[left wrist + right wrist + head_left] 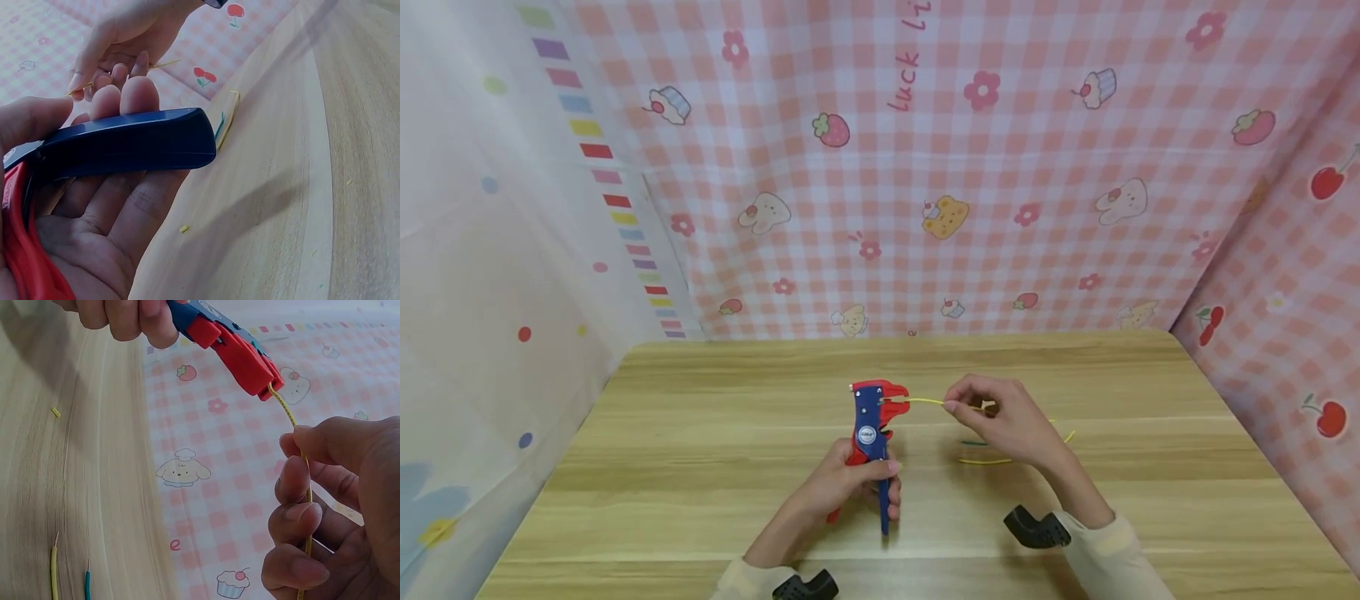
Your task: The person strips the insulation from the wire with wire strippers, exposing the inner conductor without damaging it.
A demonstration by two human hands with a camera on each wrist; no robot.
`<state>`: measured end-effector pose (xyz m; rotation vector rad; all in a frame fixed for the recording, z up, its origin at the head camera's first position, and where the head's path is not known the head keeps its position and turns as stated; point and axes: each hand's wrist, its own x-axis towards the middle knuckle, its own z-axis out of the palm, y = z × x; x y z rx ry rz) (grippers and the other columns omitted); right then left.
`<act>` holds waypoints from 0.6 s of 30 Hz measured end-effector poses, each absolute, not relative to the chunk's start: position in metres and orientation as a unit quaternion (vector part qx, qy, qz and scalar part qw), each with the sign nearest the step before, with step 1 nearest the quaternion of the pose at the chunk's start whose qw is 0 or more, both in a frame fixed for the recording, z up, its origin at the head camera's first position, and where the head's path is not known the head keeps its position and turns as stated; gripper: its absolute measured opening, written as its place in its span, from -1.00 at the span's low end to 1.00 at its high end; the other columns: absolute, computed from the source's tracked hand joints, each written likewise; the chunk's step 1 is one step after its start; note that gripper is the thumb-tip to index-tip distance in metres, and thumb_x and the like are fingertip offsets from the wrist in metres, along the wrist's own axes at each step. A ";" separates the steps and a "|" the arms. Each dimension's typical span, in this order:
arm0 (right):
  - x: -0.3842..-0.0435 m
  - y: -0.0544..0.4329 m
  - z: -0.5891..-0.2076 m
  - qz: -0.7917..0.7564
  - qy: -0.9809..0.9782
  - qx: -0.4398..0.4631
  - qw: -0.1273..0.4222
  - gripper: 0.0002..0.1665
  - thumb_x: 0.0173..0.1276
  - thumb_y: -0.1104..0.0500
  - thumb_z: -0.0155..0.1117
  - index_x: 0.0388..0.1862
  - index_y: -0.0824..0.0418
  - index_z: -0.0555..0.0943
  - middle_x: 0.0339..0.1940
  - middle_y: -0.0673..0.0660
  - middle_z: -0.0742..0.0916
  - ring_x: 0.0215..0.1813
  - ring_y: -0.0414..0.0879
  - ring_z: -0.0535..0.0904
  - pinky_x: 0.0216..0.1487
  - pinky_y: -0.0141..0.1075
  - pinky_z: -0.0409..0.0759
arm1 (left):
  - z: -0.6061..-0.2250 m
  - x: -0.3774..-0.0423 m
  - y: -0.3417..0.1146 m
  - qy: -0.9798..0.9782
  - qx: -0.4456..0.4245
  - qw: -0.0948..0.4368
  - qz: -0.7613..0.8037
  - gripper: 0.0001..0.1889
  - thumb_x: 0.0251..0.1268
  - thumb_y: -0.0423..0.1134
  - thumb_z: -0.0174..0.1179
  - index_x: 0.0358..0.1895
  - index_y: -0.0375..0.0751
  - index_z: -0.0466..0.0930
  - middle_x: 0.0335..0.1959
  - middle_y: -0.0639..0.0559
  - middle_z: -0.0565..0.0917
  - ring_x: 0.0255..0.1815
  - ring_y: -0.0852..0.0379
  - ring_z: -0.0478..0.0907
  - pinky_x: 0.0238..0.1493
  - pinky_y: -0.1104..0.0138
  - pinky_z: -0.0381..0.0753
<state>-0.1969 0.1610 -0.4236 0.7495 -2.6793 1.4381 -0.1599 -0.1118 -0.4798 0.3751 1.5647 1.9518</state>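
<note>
My left hand [857, 482] grips the handles of a red and blue wire stripper [868, 421], held upright with its red jaws facing right. Between thumb and fingertips my right hand [1003, 417] pinches a yellow wire [925, 401]. One end of that wire sits in the mouth of the stripper, as the right wrist view also shows; the rest runs back through the curled fingers. In the left wrist view the blue handle [125, 144] lies across the left fingers, with the red handle [28, 237] by the palm.
On the wooden table [700, 433] lie another yellow wire [54, 572] and a green wire [87, 584], both with bare ends. A small yellow scrap of insulation [184, 229] lies nearer the left hand. A checked pink cloth [880, 167] hangs behind the table.
</note>
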 end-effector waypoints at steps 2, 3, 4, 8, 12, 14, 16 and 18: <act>-0.197 0.160 -0.423 0.459 -0.856 0.240 0.004 -0.93 0.50 0.06 0.32 -0.20 -0.04 0.71 -0.41 -0.09 0.73 -0.46 -0.24 0.51 -0.48 -0.40 0.52 | -0.480 -0.160 -0.111 0.590 0.144 0.302 0.735 -0.84 0.54 -0.29 0.11 -0.06 -0.37 0.46 -0.42 0.05 0.75 -0.40 0.10 0.78 -0.12 0.15 0.82; -0.196 0.159 -0.423 0.458 -0.856 0.240 0.004 -0.93 0.50 0.06 0.32 -0.20 -0.04 0.71 -0.41 -0.09 0.73 -0.46 -0.24 0.52 -0.47 -0.40 0.52 | -0.480 -0.160 -0.111 0.590 0.147 0.301 0.735 -0.85 0.54 -0.29 0.12 -0.07 -0.35 0.46 -0.42 0.06 0.75 -0.40 0.11 0.78 -0.13 0.16 0.82; -0.196 0.159 -0.423 0.458 -0.856 0.240 0.004 -0.93 0.50 0.06 0.32 -0.20 -0.04 0.72 -0.41 -0.09 0.73 -0.45 -0.24 0.52 -0.47 -0.40 0.52 | -0.480 -0.160 -0.111 0.589 0.149 0.300 0.735 -0.84 0.54 -0.28 0.13 -0.08 -0.34 0.46 -0.42 0.06 0.75 -0.40 0.11 0.78 -0.13 0.16 0.82; -0.195 0.157 -0.421 0.456 -0.857 0.241 0.004 -0.93 0.50 0.06 0.32 -0.20 -0.05 0.72 -0.40 -0.10 0.73 -0.44 -0.24 0.53 -0.47 -0.40 0.52 | -0.480 -0.160 -0.111 0.587 0.157 0.295 0.737 -0.80 0.52 -0.25 0.16 -0.09 -0.36 0.46 -0.43 0.06 0.75 -0.41 0.11 0.78 -0.16 0.16 0.82; -0.195 0.155 -0.422 0.456 -0.855 0.247 0.005 -0.93 0.50 0.06 0.32 -0.20 -0.04 0.72 -0.40 -0.10 0.73 -0.43 -0.24 0.53 -0.47 -0.40 0.52 | -0.479 -0.160 -0.110 0.591 0.158 0.293 0.735 -0.85 0.53 -0.28 0.13 -0.11 -0.34 0.48 -0.44 0.05 0.74 -0.42 0.11 0.77 -0.15 0.17 0.82; -0.195 0.155 -0.423 0.456 -0.854 0.249 0.006 -0.93 0.49 0.07 0.32 -0.21 -0.05 0.72 -0.40 -0.10 0.73 -0.43 -0.24 0.54 -0.47 -0.41 0.52 | -0.478 -0.159 -0.110 0.591 0.160 0.293 0.734 -0.88 0.53 -0.31 0.12 -0.12 -0.34 0.48 -0.44 0.05 0.74 -0.43 0.11 0.77 -0.16 0.18 0.82; -0.195 0.155 -0.423 0.459 -0.852 0.251 0.006 -0.94 0.49 0.07 0.33 -0.22 -0.04 0.72 -0.41 -0.10 0.73 -0.43 -0.24 0.54 -0.47 -0.41 0.52 | -0.478 -0.158 -0.109 0.591 0.161 0.293 0.734 -0.85 0.53 -0.31 0.13 -0.12 -0.37 0.47 -0.45 0.05 0.73 -0.44 0.12 0.77 -0.17 0.19 0.82; -0.195 0.154 -0.424 0.460 -0.852 0.251 0.005 -0.94 0.49 0.07 0.33 -0.22 -0.05 0.72 -0.41 -0.10 0.72 -0.43 -0.24 0.54 -0.47 -0.41 0.52 | -0.479 -0.158 -0.108 0.591 0.162 0.293 0.734 -0.84 0.52 -0.30 0.14 -0.13 -0.39 0.47 -0.45 0.05 0.73 -0.44 0.12 0.77 -0.19 0.20 0.82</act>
